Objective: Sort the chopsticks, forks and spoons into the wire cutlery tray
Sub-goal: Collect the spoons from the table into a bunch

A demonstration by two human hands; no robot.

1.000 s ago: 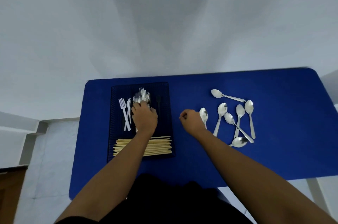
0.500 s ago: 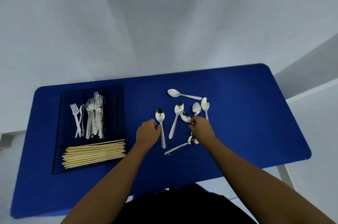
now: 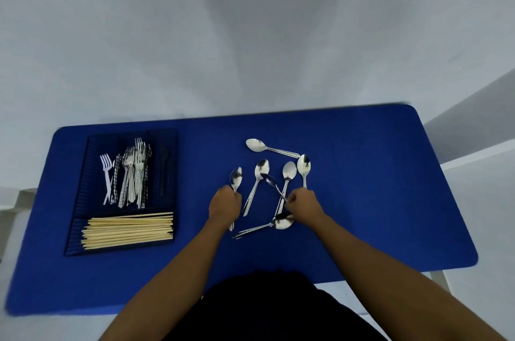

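As left hand (image 3: pixel 225 205) grips, right hand (image 3: pixel 304 201) pinches spoons (image 3: pixel 236 176).

Blue table (image 3: pixel 376 201), rounded corners, carried on a white leg (image 3: pixel 439 280). Plain pale grey wall (image 3: pixel 125 34) behind. Pale floor (image 3: pixel 485 229). Light even, diffuse.

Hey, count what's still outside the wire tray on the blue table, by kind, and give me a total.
Spoons: 7
Forks: 0
Chopsticks: 0
Total: 7
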